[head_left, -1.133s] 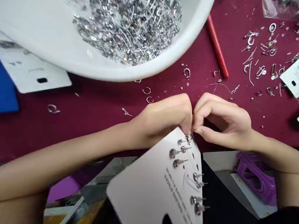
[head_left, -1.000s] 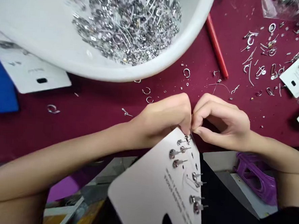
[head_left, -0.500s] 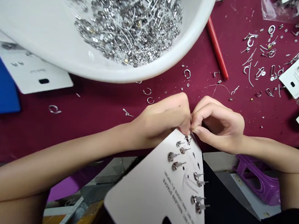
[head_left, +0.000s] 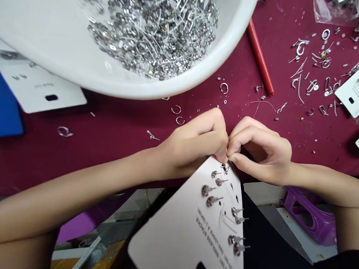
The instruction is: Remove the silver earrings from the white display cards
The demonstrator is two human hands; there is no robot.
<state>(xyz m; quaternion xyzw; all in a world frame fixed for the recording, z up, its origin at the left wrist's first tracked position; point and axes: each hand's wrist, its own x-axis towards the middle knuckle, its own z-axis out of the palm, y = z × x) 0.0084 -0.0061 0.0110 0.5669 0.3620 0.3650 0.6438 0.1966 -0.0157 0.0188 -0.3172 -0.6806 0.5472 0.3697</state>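
One white card (head_left: 173, 235), bearing earrings (head_left: 212, 200): sitting below the fingers, its body slanting downward, lower end out of view. Left hand (head_left: 194, 141), nearer: fingers are pinching its upper corner. Right hand (head_left: 271, 150): fingers are pressing together just beside that corner, any contents hidden.

White earring card (head_left: 167, 239) at 6 o'clock: two lines of dark print (head_left: 213, 246), upside down to me, running from 5 toward 11. First reads "ENDLESS STACKS"; blurry start looks like "ONE SET". Second I get as "LOOKS À L'INFINI", opening words too soft to call. Left card (head_left: 63, 95), 9 to 10: one faint line, illegible. Right card (head_left: 356, 98), 2 to 3: tiny print, also illegible.
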